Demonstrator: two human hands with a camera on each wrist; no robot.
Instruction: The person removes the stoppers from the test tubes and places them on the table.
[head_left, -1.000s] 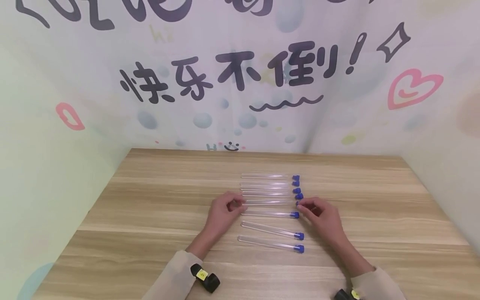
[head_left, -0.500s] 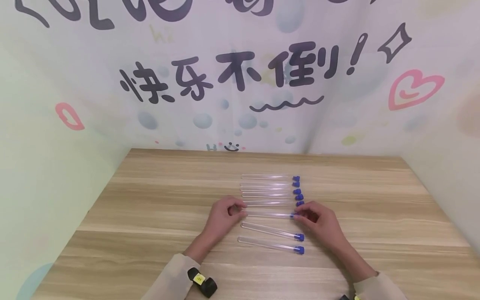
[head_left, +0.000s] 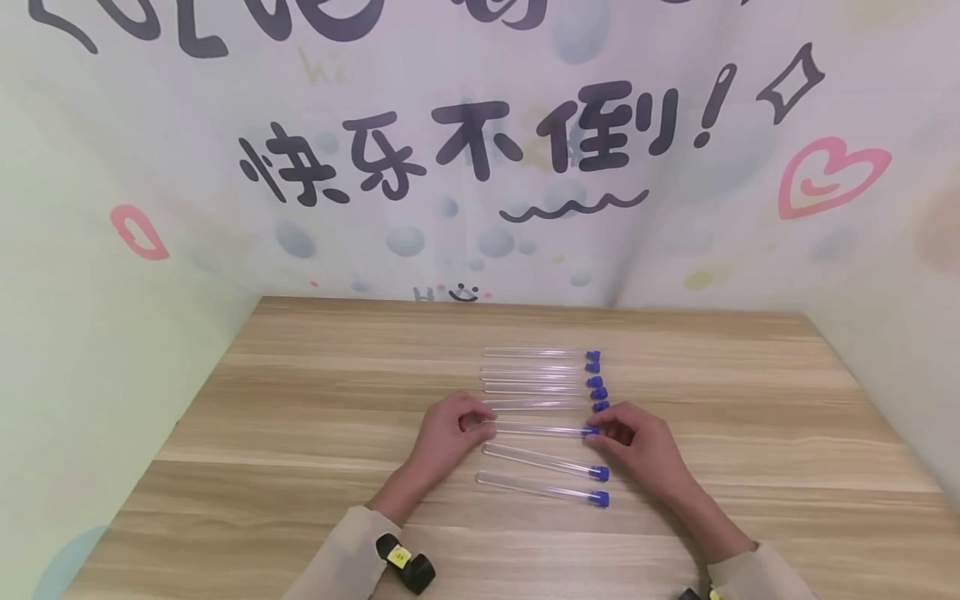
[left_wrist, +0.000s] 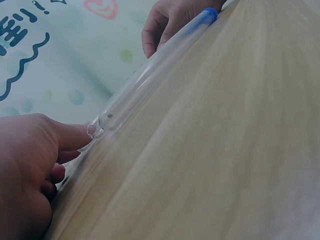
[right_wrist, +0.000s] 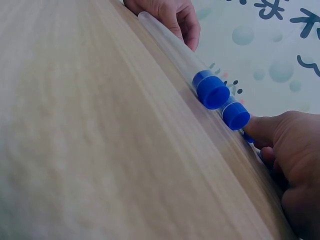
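Wooden table (head_left: 262, 433) lies under your grip: your left hand (head_left: 446, 429) pinches one tube (head_left: 540, 429) by its end, your right hand (head_left: 643, 442) its cap (head_left: 591, 431); other tubes (head_left: 536, 487) flank it.

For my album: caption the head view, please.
Left hand and right hand at either end of one blue-capped tube among several.

blue cap (head_left: 590, 431) partly hidden by right hand (head_left: 636, 435), top lettering (head_left: 335, 21) cropped

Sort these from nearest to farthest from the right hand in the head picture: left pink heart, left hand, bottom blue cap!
1. Bottom blue cap, just below the right hand.
2. Left hand, at the tubes' rounded ends.
3. Left pink heart, on the wall.
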